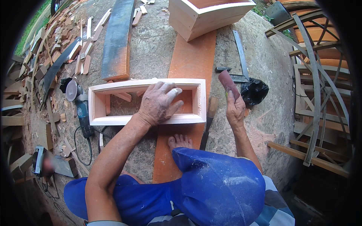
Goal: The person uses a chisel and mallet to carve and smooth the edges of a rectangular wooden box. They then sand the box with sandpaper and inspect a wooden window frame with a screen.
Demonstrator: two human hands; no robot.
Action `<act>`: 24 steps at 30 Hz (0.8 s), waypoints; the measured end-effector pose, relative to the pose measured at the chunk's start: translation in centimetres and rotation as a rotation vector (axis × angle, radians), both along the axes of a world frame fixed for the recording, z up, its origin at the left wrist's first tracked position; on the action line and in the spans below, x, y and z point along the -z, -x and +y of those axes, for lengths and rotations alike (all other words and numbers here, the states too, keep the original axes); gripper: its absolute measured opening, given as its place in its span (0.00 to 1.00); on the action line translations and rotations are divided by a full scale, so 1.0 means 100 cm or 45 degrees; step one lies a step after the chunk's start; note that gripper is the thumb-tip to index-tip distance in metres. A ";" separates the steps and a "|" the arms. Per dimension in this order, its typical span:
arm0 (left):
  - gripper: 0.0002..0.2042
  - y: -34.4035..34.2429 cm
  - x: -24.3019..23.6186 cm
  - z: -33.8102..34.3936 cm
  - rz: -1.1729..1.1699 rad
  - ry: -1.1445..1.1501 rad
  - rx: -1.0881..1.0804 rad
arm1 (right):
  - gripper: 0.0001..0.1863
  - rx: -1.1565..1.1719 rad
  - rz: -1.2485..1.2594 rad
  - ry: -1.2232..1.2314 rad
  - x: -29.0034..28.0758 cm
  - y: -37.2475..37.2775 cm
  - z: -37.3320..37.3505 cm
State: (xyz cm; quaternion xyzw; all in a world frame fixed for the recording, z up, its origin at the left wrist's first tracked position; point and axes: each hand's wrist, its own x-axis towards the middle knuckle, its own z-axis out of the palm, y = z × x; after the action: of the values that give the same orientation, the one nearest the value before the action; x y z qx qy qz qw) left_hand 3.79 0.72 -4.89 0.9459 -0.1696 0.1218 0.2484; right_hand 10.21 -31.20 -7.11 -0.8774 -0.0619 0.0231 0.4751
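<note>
A long, rectangular wooden frame-like box [147,120] of pale wood lies before me, its open side up. My left hand [160,101] is over its opening with the fingers apart and slightly bent. The wrist crosses the box's near edge; whether the palm presses on the wood I cannot tell. Off to the right of the box, my right hand [236,109] pinches a curved piece of reddish-brown sandpaper [228,83] between thumb and fingers. Under the box runs an orange-brown plank [192,56], with my bare foot [180,141] on it.
An angle grinder [83,111] with its cord lies left of the box. A chisel-like tool [212,109], a metal square [241,54] and a black plastic bag [254,92] lie right. Another wooden box [207,19] stands beyond. Wood offcuts [56,49] are heaped far left; curved frames [313,75] stand right.
</note>
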 end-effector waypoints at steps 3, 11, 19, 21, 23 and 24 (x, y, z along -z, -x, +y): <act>0.44 0.031 -0.003 -0.063 0.344 0.004 0.096 | 0.20 0.029 0.074 -0.143 0.001 0.003 0.009; 0.28 0.041 0.009 -0.067 0.375 0.016 0.118 | 0.21 0.132 0.271 -0.516 0.025 0.024 0.019; 0.25 0.044 0.012 -0.057 0.334 0.052 0.246 | 0.22 0.108 0.258 -0.587 0.005 0.021 0.017; 0.28 0.048 0.008 -0.053 0.352 -0.006 0.330 | 0.22 0.082 0.258 -0.584 0.001 0.023 0.017; 0.31 0.049 0.004 -0.052 0.415 -0.078 0.317 | 0.22 0.042 0.160 -0.581 -0.002 0.026 0.017; 0.33 0.049 0.002 -0.053 0.476 -0.136 0.324 | 0.22 0.035 0.115 -0.577 -0.003 0.026 0.017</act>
State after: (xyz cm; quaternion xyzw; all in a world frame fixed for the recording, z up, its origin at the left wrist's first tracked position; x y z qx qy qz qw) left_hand -1.15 -4.54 -5.11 0.9347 -0.2447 -0.0971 0.2387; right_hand 7.61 -29.46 -6.83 -0.7470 -0.0319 0.0415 0.6627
